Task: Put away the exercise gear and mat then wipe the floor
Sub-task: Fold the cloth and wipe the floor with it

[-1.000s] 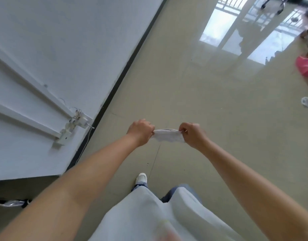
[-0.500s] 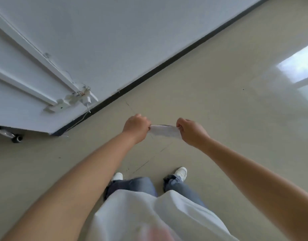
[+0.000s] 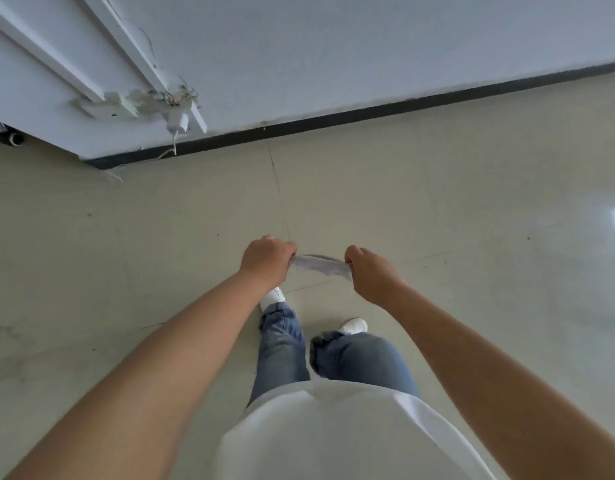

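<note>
**Cloth stretched taut above the floor**

A person's left hand and right hand each grip one end of a white cloth, fingers curled around it, over the beige floor. Since a second ago, the view has swung toward the wall; the grip is unchanged.

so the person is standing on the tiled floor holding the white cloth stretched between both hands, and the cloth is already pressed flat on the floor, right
Not quite. The head view shows the white cloth held up in the air, stretched between the left hand and the right hand, not pressed on the tiled floor. The rest is right: the person stands on the floor and both hands grip the cloth.
</note>
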### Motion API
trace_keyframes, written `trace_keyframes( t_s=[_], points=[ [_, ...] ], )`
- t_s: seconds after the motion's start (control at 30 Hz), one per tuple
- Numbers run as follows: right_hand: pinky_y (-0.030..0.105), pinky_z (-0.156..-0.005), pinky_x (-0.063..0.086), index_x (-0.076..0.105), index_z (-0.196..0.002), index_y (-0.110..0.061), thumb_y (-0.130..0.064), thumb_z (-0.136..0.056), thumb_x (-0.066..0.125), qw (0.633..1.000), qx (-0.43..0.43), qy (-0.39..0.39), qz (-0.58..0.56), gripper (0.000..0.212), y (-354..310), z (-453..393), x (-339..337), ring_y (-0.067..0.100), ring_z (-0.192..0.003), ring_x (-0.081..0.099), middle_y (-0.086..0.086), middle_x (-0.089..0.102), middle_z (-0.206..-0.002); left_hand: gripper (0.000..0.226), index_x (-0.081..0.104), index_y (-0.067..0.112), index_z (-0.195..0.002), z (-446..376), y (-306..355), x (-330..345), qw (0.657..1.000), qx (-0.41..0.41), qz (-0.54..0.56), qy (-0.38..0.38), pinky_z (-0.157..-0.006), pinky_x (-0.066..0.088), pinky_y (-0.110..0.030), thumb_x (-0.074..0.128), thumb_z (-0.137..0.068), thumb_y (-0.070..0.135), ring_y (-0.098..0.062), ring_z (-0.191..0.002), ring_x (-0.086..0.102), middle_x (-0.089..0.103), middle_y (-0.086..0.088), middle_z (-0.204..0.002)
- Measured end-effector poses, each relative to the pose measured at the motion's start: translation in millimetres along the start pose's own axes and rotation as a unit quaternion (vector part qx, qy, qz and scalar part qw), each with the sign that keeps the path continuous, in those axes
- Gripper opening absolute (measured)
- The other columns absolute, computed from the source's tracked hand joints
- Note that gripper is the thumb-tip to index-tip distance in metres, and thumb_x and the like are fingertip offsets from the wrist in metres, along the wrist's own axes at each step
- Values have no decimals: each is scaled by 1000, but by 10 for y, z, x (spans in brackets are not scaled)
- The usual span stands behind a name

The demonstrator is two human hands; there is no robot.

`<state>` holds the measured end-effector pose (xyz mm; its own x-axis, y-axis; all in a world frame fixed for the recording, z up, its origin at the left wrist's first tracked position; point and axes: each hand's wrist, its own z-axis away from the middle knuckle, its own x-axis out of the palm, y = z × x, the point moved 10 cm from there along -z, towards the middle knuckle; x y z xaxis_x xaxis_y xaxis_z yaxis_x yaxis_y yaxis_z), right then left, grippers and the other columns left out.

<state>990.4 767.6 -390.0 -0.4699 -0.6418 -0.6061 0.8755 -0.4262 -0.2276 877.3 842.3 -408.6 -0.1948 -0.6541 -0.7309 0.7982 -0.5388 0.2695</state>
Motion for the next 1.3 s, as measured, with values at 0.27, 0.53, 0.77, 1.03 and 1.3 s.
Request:
trace_keyframes(
  t_s=[0.27, 0.53, 0.77, 1.03, 1.3],
  points=[
    [31, -68, 34, 43, -117, -5, 0, -91, 34, 996, 0, -86, -2, 28, 423, -717, 485, 24, -82, 46, 14, 55, -116, 23, 58, 7, -107, -471, -131, 685, 991, -107, 76, 19, -56, 24, -25, 37, -98, 8, -21, -77, 39, 35, 0, -62],
    [31, -68, 35, 43, -115, -3, 1, -89, 38, 990, -7, -140, 15, 27, 1079, -1653, 1300, 25, -81, 44, 16, 56, -112, 26, 59, 5, -108, -1238, -137, 1929, 965, -212, 149, 23, -57, 25, -27, 36, -95, 3, -21, -78, 39, 36, 0, -61],
    [28, -59, 37, 48, -112, -2, 1, -89, 34, 988, 14, -153, 13, 27, 1874, -2917, 2212, 25, -78, 47, 19, 58, -97, 23, 41, 18, -77, -2420, -211, 3307, 956, -189, 217, -58, -54, 26, -26, 36, -96, 7, -22, -77, 42, 33, 5, -61],
    [29, -74, 41, 55, -112, -4, 0, -88, 36, 999, -27, 14, 29, 31, 1980, -4655, 2180, 33, -104, 58, 20, 62, -113, 22, 58, 2, -105, -3918, -870, 3590, 966, -188, 175, -40, -78, 43, -32, 42, -91, 5, -30, -98, 55, 61, -13, -107],
    [33, -89, 41, 54, -118, -2, 1, -88, 41, 961, -107, 248, 62, 33, 1601, -5501, 1448, 30, -116, 49, 14, 54, -124, 28, 58, 1, -116, -4332, -1544, 2559, 958, -184, -33, 218, -91, 42, -40, 47, -91, 8, -34, -118, 48, 58, -19, -119]
  ],
)
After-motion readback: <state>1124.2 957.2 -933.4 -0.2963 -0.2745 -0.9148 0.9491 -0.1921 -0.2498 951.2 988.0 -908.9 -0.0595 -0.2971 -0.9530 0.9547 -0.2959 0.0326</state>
